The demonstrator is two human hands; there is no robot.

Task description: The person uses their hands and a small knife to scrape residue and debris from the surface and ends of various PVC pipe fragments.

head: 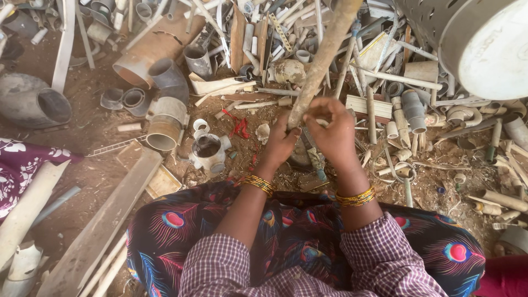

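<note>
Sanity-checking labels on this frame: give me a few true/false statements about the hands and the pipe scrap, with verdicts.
1. Both hands grip the lower end of a long dirty pipe. True: left hand and right hand meet on it.
2. The person wears work gloves. False: both hands are bare, with gold bangles on the wrists.
3. A grey multi-way pipe fitting lies on the ground to the left of the left hand. True.
4. The pipe lies flat on the ground. False: it slants up and away from the hands.
5. The large perforated drum is at lower left. False: it is at upper right.
</note>
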